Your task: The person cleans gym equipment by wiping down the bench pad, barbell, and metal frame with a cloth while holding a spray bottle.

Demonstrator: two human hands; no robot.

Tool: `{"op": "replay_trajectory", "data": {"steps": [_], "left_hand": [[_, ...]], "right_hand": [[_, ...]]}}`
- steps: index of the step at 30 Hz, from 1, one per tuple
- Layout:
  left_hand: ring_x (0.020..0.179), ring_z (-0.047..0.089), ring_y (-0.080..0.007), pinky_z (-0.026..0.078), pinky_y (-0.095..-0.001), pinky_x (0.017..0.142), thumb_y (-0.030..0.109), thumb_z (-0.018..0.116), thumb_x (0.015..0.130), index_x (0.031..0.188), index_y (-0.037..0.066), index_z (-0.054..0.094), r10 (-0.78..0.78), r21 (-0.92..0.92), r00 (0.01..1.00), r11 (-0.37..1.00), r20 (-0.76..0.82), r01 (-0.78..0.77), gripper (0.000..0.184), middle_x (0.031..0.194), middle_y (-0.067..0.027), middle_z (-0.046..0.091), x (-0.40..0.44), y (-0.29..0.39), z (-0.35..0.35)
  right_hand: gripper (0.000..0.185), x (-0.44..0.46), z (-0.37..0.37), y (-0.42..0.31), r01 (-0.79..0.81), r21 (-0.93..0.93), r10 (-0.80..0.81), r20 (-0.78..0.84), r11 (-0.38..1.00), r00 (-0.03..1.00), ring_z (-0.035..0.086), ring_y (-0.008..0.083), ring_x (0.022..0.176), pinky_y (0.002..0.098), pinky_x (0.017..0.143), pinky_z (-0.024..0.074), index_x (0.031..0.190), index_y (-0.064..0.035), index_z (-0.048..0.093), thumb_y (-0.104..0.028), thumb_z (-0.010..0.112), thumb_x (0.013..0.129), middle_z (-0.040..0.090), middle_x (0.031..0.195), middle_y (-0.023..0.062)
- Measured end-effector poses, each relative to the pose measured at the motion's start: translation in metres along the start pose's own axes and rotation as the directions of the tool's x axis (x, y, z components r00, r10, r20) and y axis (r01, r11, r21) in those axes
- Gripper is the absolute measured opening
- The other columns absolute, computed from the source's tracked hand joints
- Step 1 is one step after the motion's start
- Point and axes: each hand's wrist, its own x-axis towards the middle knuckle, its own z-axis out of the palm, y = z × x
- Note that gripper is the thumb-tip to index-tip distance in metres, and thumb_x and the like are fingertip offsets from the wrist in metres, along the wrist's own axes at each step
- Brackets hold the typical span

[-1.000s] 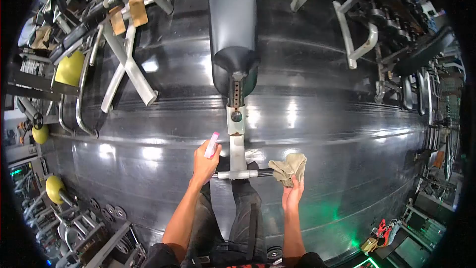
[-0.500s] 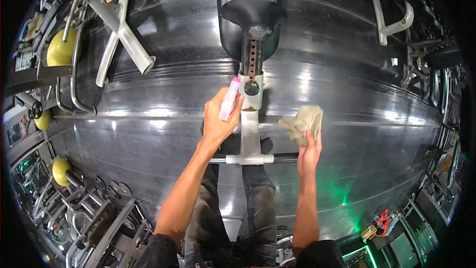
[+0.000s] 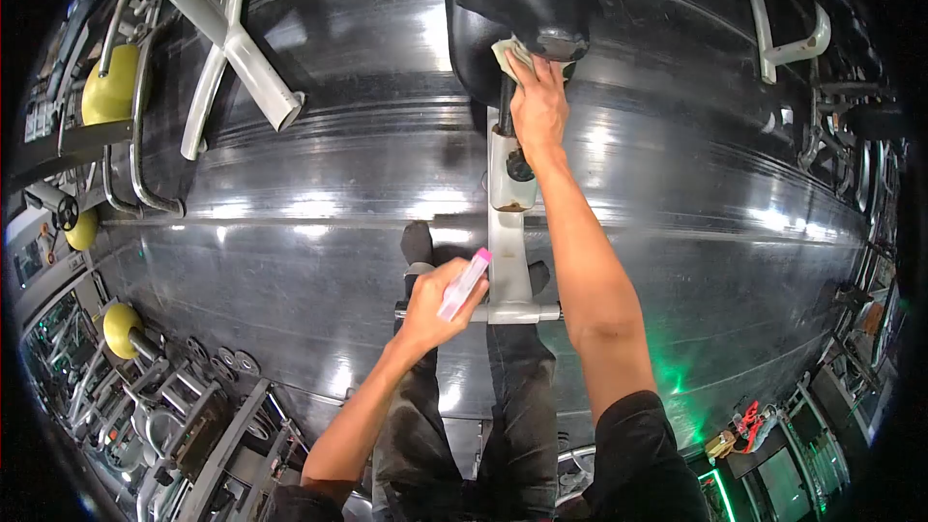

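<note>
My left hand (image 3: 433, 311) is closed around a small translucent bottle (image 3: 462, 290) with a pink cap, above the base of an exercise bike. My right hand (image 3: 539, 121) presses a crumpled beige cloth (image 3: 504, 54) against the post just under the black saddle (image 3: 527, 0). The fingertips and part of the cloth are hidden below the saddle. Beneath that hand, a dark adjusting knob (image 3: 519, 166) sticks out from the grey bike frame (image 3: 507, 232).
A grey crossbar (image 3: 525, 313) runs in front of my feet. At the left stand white machine frames (image 3: 232, 39) and yellow balls (image 3: 109, 87). Another metal frame (image 3: 764, 19) is at upper right. Dark rubber flooring (image 3: 329, 174) lies around the bike.
My right hand has moved up and left with the cloth, from the open floor side to the seat post. My left hand has come down toward the crossbar, still holding the bottle.
</note>
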Motion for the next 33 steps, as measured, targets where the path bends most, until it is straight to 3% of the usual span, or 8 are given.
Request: {"op": "replay_trajectory", "data": {"steps": [8,10,13,15,17,27,29,33], "left_hand": [[0.063,0.057,-0.0127,0.046,-0.0283,0.06,0.01,0.066,0.086,0.092,0.001,0.064,-0.053,-0.06,0.995,0.997,0.08,0.058,0.011,0.072,-0.0072,0.061,-0.018,-0.008,-0.008],[0.063,0.057,-0.0122,0.046,-0.0279,0.06,0.01,0.066,0.086,0.092,0.001,0.064,-0.041,-0.051,0.993,0.998,0.107,0.047,0.011,0.071,-0.0071,0.061,-0.012,-0.008,-0.013],[0.064,0.057,-0.012,0.046,-0.0275,0.06,0.009,0.065,0.086,0.093,0.002,0.064,-0.007,-0.042,0.996,0.999,0.089,0.011,0.01,0.071,-0.0068,0.061,-0.001,-0.007,-0.018],[0.064,0.057,-0.0125,0.046,-0.0273,0.06,0.007,0.065,0.086,0.092,0.002,0.064,-0.054,-0.081,0.998,0.995,0.043,0.057,0.009,0.072,-0.0069,0.061,0.001,-0.005,-0.021],[0.064,0.057,-0.0128,0.046,-0.027,0.06,0.006,0.065,0.085,0.092,0.002,0.064,-0.021,-0.1,1.0,0.995,0.007,0.021,0.009,0.073,-0.007,0.062,-0.001,-0.011,-0.02],[0.066,0.06,-0.0141,0.047,-0.0276,0.063,0.005,0.066,0.084,0.092,0.002,0.065,0.013,-0.082,0.999,0.997,0.04,-0.009,0.009,0.075,-0.0079,0.064,-0.015,-0.011,-0.028],[0.072,0.065,-0.0242,0.049,-0.0308,0.066,0.006,0.065,0.085,0.092,0.001,0.064,-0.042,-0.054,0.995,0.997,0.095,0.047,0.009,0.082,-0.0111,0.065,-0.018,-0.01,-0.032],[0.073,0.065,-0.024,0.05,-0.0307,0.067,0.006,0.065,0.085,0.093,0.001,0.064,-0.057,-0.097,0.996,0.993,0.064,0.063,0.009,0.083,-0.0111,0.065,-0.019,-0.015,-0.033]], "right_hand": [[0.048,-0.061,-0.052,0.094,0.256,0.015,-0.228,0.504,0.967,0.833,0.051,0.0263,0.123,0.0375,0.098,0.0474,0.115,-0.0219,0.067,0.006,0.054,0.077,0.059,0.125,0.0054],[0.048,-0.041,-0.074,0.098,-0.24,0.039,0.141,0.715,0.97,0.685,0.053,0.0268,0.12,0.038,0.096,0.0484,0.114,-0.0214,0.066,0.005,0.054,0.076,0.061,0.122,0.0074],[0.047,-0.006,-0.091,0.053,-0.329,-0.026,0.303,0.462,0.944,0.833,0.054,0.0265,0.119,0.0384,0.094,0.0487,0.113,-0.0207,0.067,0.005,0.055,0.075,0.061,0.121,0.0076],[0.046,-0.003,-0.077,0.033,0.197,-0.075,-0.172,0.255,0.977,0.952,0.054,0.0262,0.118,0.037,0.094,0.0494,0.112,-0.0207,0.067,0.005,0.056,0.075,0.061,0.121,0.0066],[0.056,0.015,-0.064,0.009,0.418,-0.065,-0.381,0.303,0.906,0.873,0.052,0.0256,0.121,0.0366,0.095,0.0495,0.117,-0.0225,0.065,0.008,0.057,0.071,0.056,0.13,0.0043],[0.048,-0.063,-0.028,0.035,0.235,0.107,-0.255,0.534,0.966,0.806,0.058,0.024,0.114,0.0372,0.091,0.0519,0.107,-0.0226,0.065,0.01,0.053,0.073,0.062,0.12,0.0017],[0.049,-0.053,-0.043,0.029,-0.018,0.112,-0.058,0.637,0.994,0.768,0.06,0.0276,0.108,0.0401,0.087,0.0528,0.108,-0.0235,0.063,0.01,0.049,0.075,0.062,0.119,0.0061],[0.042,-0.037,-0.046,0.027,-0.137,0.027,0.093,0.6,0.99,0.795,0.059,0.0358,0.105,0.0464,0.086,0.0499,0.115,-0.0233,0.059,0.001,0.045,0.083,0.064,0.112,0.0116]]}}
